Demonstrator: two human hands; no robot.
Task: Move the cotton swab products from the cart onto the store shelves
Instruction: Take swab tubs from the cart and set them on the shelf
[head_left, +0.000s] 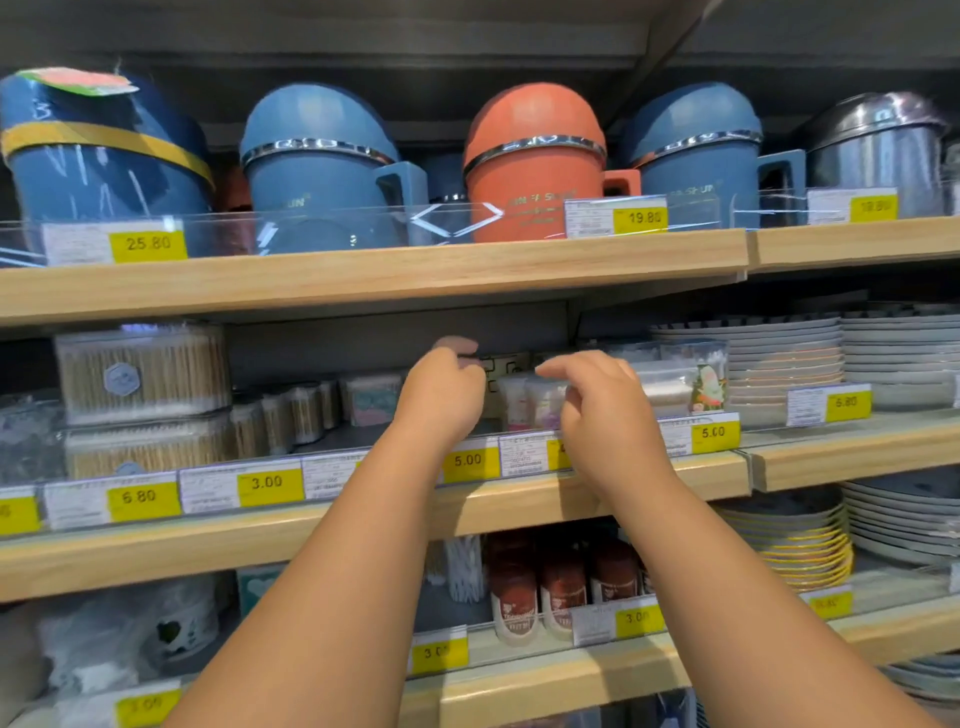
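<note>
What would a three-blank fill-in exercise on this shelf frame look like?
1. The left hand and right hand both reach into the ____ wooden shelf.
2. The domed plastic jugs on either side of the orange-red domed plastic jug are ____.
3. The yellow price tag under the stacked clear rectangular cotton swab boxes reads ____.

Missing words: middle; blue; 6.80

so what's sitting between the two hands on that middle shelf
Small clear cotton swab packs with pink labels stand between the left hand and right hand, as the head view shows.
</note>
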